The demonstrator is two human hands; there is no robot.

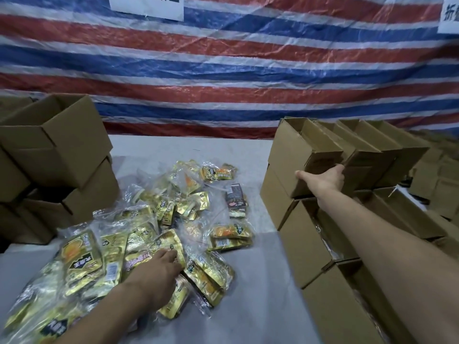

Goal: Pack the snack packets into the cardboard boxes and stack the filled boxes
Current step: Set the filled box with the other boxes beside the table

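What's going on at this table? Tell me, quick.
A person is packing snacks. The left hand rests on the pile of gold snack packets on the grey table; whether it grips one is unclear. The right hand grips the near wall of an open cardboard box atop the right-hand stack. More open boxes stand stacked at the left.

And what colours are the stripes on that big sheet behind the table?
Red, blue and white stripes on the sheet, clearest in the head view.

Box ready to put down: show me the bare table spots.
Bare grey tablecloth: between the heap of gold foil snack packets and the right brown cardboard boxes; also beyond the heap, before the striped tarpaulin. Crowded: the left box stack.
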